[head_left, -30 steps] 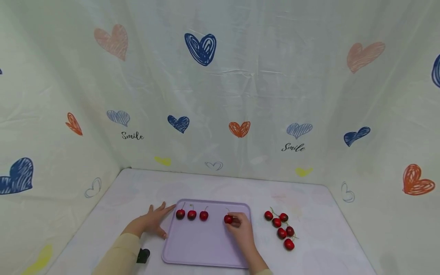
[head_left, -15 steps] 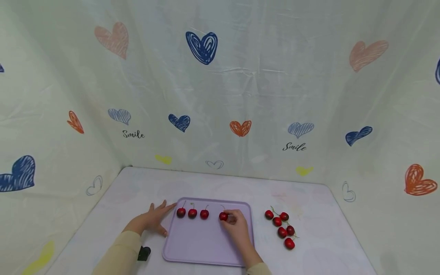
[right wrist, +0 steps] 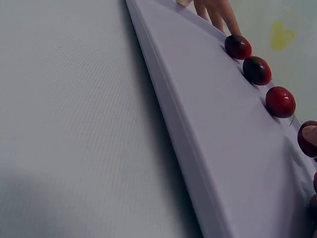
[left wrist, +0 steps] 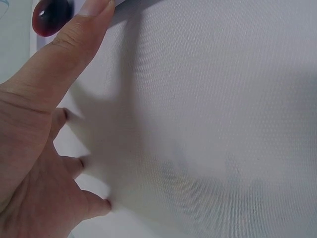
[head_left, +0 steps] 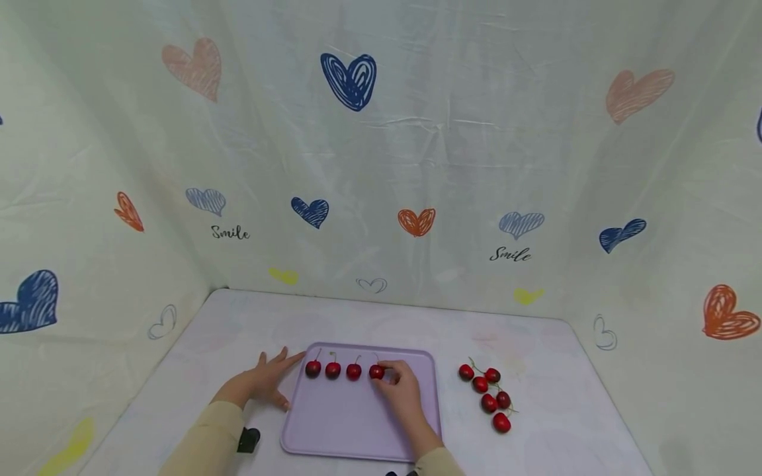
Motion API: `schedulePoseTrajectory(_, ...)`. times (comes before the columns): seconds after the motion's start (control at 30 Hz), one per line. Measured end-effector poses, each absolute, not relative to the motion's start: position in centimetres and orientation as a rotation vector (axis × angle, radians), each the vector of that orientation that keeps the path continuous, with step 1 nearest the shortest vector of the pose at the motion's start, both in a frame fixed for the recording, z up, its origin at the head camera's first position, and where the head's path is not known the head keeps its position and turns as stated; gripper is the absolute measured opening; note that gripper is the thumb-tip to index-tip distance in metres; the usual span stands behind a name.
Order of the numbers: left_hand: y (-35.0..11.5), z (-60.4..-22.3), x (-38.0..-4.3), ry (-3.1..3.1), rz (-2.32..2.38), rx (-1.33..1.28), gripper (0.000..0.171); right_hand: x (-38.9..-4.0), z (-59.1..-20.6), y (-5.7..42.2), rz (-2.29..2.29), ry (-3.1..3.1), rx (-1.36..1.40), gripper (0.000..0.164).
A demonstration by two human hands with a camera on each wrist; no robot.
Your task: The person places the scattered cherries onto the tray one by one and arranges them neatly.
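Observation:
My right hand (head_left: 400,389) pinches a dark red cherry (head_left: 376,372) between thumb and fingers over the far part of a lilac tray (head_left: 351,430). Left of it, three cherries sit in a row along the tray's far edge, stems pointing away: the nearest cherry (head_left: 354,372), a middle cherry (head_left: 333,371) and the leftmost cherry (head_left: 313,369). My left hand (head_left: 268,382) lies with fingers spread at the tray's left side, index fingertip and thumb at the rim. In the right wrist view the held cherry (right wrist: 307,139) shows at the right edge, partly covered by a fingertip.
Several loose cherries (head_left: 489,402) with stems lie on the white table (head_left: 553,410) right of the tray. A small black object (head_left: 248,440) shows beside the left sleeve. A curtain (head_left: 381,165) printed with hearts hangs behind and at both sides.
My right hand has moved left across the tray with the pinched cherry, bringing it near the row of three. My left hand has stayed at the tray's left edge.

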State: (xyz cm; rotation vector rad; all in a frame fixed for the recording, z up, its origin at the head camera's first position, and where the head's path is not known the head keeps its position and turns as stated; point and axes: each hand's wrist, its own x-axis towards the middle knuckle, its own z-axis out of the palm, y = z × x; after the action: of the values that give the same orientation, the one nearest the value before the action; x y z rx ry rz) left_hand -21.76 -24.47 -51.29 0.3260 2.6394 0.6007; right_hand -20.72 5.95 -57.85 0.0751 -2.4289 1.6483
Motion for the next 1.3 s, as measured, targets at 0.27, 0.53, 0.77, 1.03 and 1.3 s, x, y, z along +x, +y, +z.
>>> schedulePoseTrajectory(0.27, -24.55, -51.43, -21.75, 2.638, 0.601, 0.324, 0.106, -20.83, -58.30, 5.73, 1.603, -2.480, -0.010, 0.031)
schedulePoseTrajectory(0.53, -24.52, -51.25, -21.83, 2.643, 0.603, 0.329, 0.105, -20.93, -58.51, 5.63, 1.560, -2.493, 0.001, 0.030)
schedulePoseTrajectory(0.77, -24.56, -51.38, -21.96, 2.651, 0.596, 0.334, 0.105, -21.02, -58.52, 5.68, 1.545, -2.504, 0.016, 0.031)
schedulePoseTrajectory(1.03, -24.52, -51.34, -21.90, 2.650, 0.602, 0.336, 0.105, -20.99, -58.58, 5.80, 1.515, -2.513, 0.070, 0.032)
schedulePoseTrajectory(1.3, -24.55, -51.35, -21.77, 2.640, 0.624, 0.351, 0.105, -20.75, -58.47, 5.70, 1.514, -2.514, 0.050, 0.032)
